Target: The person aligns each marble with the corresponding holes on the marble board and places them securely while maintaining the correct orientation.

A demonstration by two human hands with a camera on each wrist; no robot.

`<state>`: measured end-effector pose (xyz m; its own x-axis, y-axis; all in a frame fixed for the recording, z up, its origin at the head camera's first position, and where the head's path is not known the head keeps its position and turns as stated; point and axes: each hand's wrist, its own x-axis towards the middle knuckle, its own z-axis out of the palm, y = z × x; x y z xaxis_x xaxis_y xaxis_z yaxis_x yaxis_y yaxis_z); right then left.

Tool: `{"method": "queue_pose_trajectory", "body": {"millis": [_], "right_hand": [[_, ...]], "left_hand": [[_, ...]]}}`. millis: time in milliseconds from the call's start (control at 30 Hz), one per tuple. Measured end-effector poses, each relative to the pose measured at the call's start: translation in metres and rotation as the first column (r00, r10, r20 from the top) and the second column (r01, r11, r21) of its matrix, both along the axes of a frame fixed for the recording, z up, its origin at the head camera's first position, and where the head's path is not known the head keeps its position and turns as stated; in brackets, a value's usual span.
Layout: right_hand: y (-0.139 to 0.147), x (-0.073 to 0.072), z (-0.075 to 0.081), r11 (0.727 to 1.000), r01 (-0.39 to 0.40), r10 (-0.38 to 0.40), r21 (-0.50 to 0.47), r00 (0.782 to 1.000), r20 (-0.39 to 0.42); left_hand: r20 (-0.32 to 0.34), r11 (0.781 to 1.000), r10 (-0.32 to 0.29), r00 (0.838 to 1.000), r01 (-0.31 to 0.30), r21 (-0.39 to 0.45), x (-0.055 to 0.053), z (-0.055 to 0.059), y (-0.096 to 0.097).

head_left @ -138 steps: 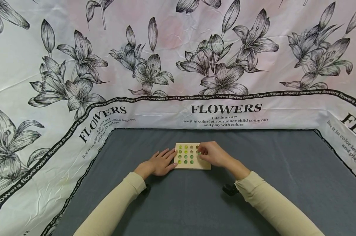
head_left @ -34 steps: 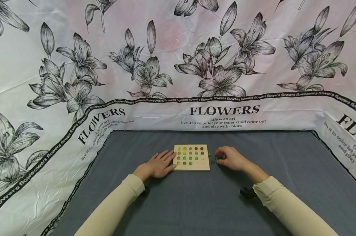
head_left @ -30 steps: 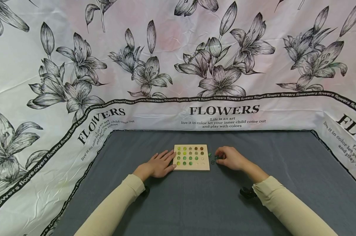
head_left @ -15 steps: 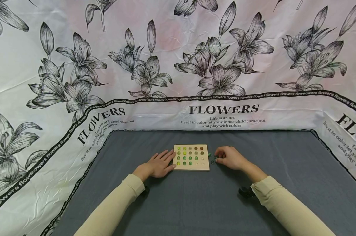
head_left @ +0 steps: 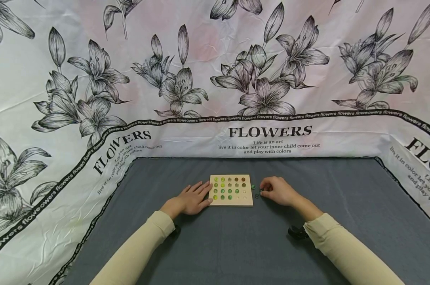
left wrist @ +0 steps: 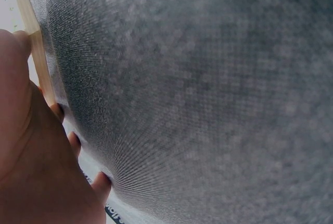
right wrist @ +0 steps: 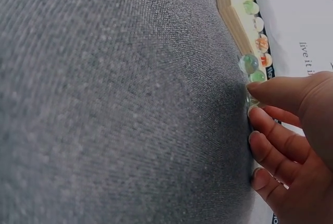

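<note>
A pale wooden board (head_left: pixel 241 203) with rows of round hollows lies on the grey cloth; yellow, green and brownish glass marbles (head_left: pixel 223 191) sit in most hollows. My left hand (head_left: pixel 191 200) rests with fingers spread at the board's left edge, thumb and fingertips on its rim. Right of the board, my right hand (head_left: pixel 280 191) is low over the cloth, thumb and index finger pinching a small glass marble (right wrist: pixel 253 100), mostly hidden by the fingertips. Between this hand and the board lie two loose marbles, a green marble (head_left: pixel 253 187) and a darker marble (head_left: pixel 256 196).
Grey cloth (head_left: pixel 218 245) covers the table on all sides of the board. Behind it stands a white flower-printed fabric (head_left: pixel 186 138) with black lettering. A dark wrist device (head_left: pixel 297 232) sits under the right sleeve.
From over the board's right side, my right hand has moved right, off the board to the loose marbles. Over the last second it has barely shifted. The left hand stays in place.
</note>
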<state>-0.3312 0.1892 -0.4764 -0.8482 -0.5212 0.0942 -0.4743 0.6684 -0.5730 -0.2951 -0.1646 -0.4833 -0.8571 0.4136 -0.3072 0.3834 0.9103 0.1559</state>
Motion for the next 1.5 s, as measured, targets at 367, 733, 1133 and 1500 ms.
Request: {"method": "queue_pose_trajectory", "body": {"millis": [367,733,1133,1500], "right_hand": [[0.009,-0.004,0.001,0.998,-0.036,0.035,-0.045,0.999,-0.014],[0.017,-0.007,0.010,0.997,-0.053,0.051,-0.054,0.998,-0.040],[0.018,-0.010,0.017,0.996,-0.070,0.067,-0.056,0.996,-0.052],[0.014,-0.017,0.020,0.992,-0.102,0.097,-0.069,0.992,-0.080]], "left_hand": [[-0.004,1.000,0.022,1.000,-0.022,0.014,-0.003,0.000,0.002],[0.005,0.999,0.043,0.999,-0.043,0.009,-0.008,0.002,0.005],[0.012,0.999,0.051,0.999,-0.051,0.015,-0.007,0.006,0.009],[0.005,0.998,0.058,0.998,-0.058,0.008,-0.015,0.000,0.011]]}}
